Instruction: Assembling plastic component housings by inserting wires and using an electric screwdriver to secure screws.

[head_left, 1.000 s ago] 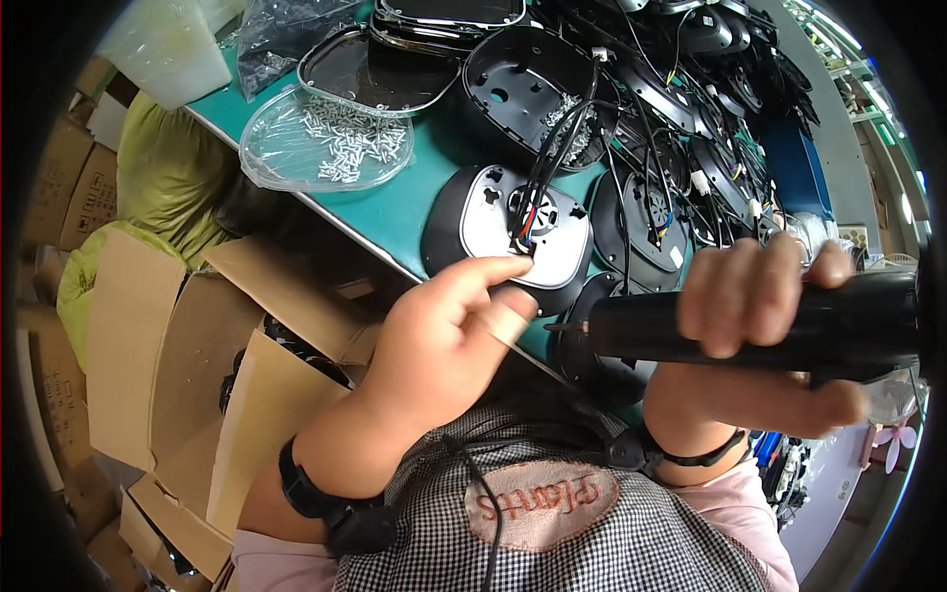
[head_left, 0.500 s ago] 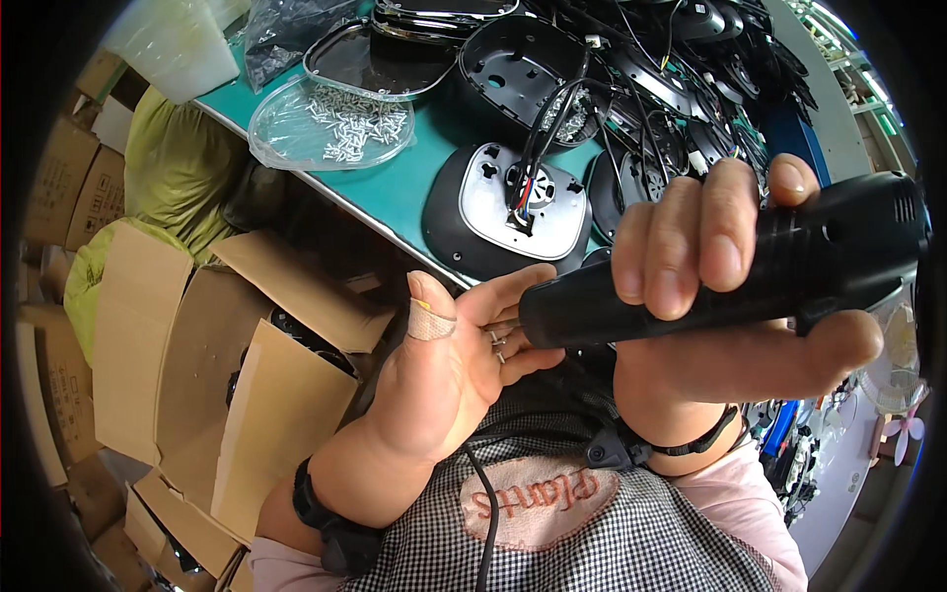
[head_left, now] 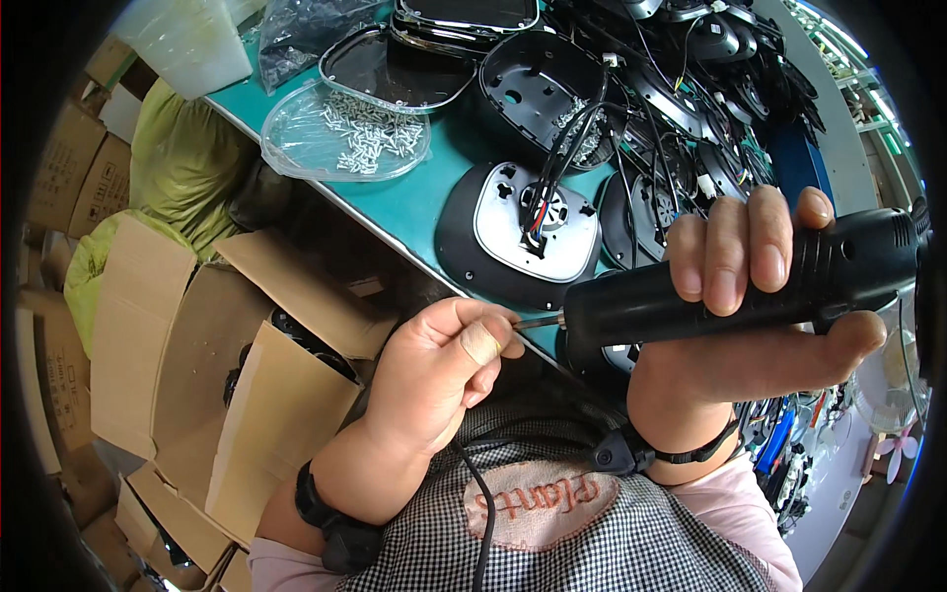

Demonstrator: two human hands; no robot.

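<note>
My right hand [head_left: 730, 266] is wrapped round a black electric screwdriver [head_left: 621, 308], held level with its metal bit [head_left: 539, 322] pointing left. At the bit's tip, my left hand [head_left: 414, 370] is closed in a pinch, a bandage [head_left: 481, 343] round its thumb. Small screws seen in those fingers half a second ago are now hidden by the grip. Just beyond, a black rounded housing [head_left: 456, 237] lies on the green table [head_left: 409, 212]. Set in it is a silver plate [head_left: 501, 232] with a speaker-like round part and coloured wires.
A clear plastic tray [head_left: 278, 138] of silver screws sits at the table's left edge. Behind are an open black shell [head_left: 543, 74] and piled cabled black parts [head_left: 671, 89]. Open cardboard boxes [head_left: 133, 335] and yellow-green sacks [head_left: 182, 148] stand to the left.
My left hand has turned from open, screws on its fingers, to a pinch at the bit's tip. The screwdriver has shifted right and slightly down, so its bit now shows.
</note>
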